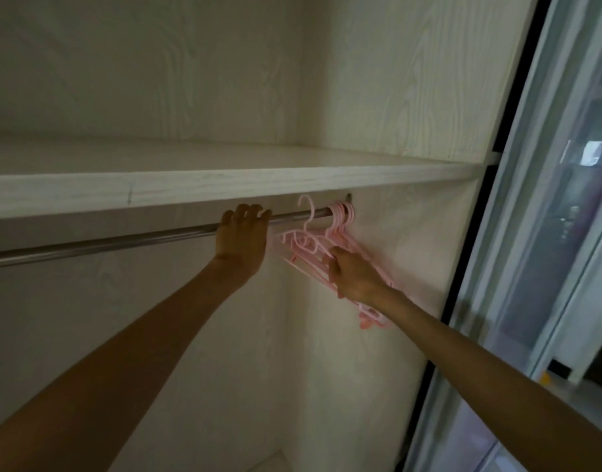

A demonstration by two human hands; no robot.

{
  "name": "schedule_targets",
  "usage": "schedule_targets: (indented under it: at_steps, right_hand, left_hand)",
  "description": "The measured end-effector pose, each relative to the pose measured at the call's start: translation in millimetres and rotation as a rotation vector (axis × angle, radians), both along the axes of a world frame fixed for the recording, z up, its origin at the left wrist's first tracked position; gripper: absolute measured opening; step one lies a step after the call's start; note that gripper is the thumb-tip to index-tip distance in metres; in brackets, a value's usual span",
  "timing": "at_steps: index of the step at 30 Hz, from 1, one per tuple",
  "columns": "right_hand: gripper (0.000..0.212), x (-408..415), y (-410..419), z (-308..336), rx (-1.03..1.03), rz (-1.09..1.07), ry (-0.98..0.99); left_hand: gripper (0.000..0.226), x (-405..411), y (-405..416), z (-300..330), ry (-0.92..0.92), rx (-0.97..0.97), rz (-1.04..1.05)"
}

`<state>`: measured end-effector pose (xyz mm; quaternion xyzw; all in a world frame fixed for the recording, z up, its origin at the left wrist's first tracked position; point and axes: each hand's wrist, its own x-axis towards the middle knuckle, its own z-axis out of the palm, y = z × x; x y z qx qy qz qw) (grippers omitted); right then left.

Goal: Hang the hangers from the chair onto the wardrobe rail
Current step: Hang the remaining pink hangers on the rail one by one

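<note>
Pink hangers (pixel 340 247) bunched at the right end of the metal wardrobe rail (pixel 122 240), most hooks over the rail close to the side wall (pixel 405 253). One hook (pixel 308 212) a little left of the bunch, raised above the rail, not clearly seated. Right hand (pixel 352 275) gripping the lower bars of the hangers, fingers curled round them. Left hand (pixel 241 238) on the rail just left of the hangers, fingers hooked over it. White shelf (pixel 224 185) directly above. Sliding glass door (pixel 548 233) at the right.
</note>
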<state>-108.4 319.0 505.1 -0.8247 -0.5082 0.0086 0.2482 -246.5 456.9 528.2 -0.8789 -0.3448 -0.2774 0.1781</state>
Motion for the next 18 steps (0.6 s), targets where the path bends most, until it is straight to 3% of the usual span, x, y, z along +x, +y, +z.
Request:
schedule_targets:
  at_steps: [6,8,12,15,18]
  right_hand:
    - [0.019,7.4,12.2,-15.3,-0.125,-0.004,-0.073]
    - [0.031,13.5,12.8,-13.8,-0.078,0.008,-0.196]
    - [0.049,17.7,31.7,10.1,0.273,0.062,-0.500]
    - [0.059,22.5,65.4,21.5,0.198,0.139,-0.689]
    - [0.048,31.9,83.3,22.5,0.204,0.198,-0.857]
  left_hand:
    - [0.044,-2.9,8.4,-5.8,-0.018,0.095,0.052]
    - [0.046,-2.7,8.7,-7.3,-0.051,0.086,0.050]
    - [0.048,1.1,9.3,-6.8,-0.137,0.014,0.016]
    - [0.042,0.2,11.8,-4.7,-0.174,0.027,0.022]
    - [0.038,-1.5,15.3,-4.6,-0.194,0.052,0.023]
